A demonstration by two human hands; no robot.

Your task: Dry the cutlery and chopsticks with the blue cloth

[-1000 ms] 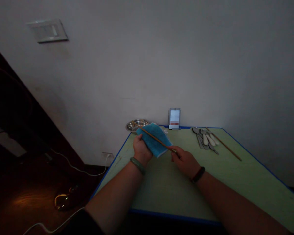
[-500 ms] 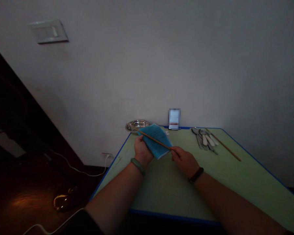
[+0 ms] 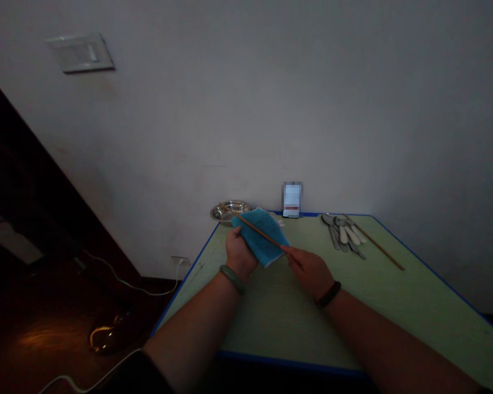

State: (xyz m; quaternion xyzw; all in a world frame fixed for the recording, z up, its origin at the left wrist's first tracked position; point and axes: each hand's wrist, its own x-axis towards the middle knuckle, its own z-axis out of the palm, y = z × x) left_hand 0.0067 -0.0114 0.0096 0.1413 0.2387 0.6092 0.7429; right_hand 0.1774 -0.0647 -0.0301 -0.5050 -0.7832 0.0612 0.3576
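Right hand (image 3: 309,269) clamped on near end of wooden chopstick (image 3: 258,231); shaft lies across blue towel (image 3: 259,248), aimed at ten o'clock, far tip overlapping steel bowl (image 3: 240,207) in my view. Left hand (image 3: 240,253) cups towel from eight o'clock; fingers hidden beneath, I cannot tell how far closed. Cutlery (image 3: 343,235) at right hand's two o'clock, second chopstick (image 3: 380,246) beside it.

Dim room. We note a grey wall (image 3: 246,98) with a switch (image 3: 80,53), a blue-edged green surface (image 3: 287,323), dark reddish floor (image 3: 28,358) catching a warm glow (image 3: 45,335).
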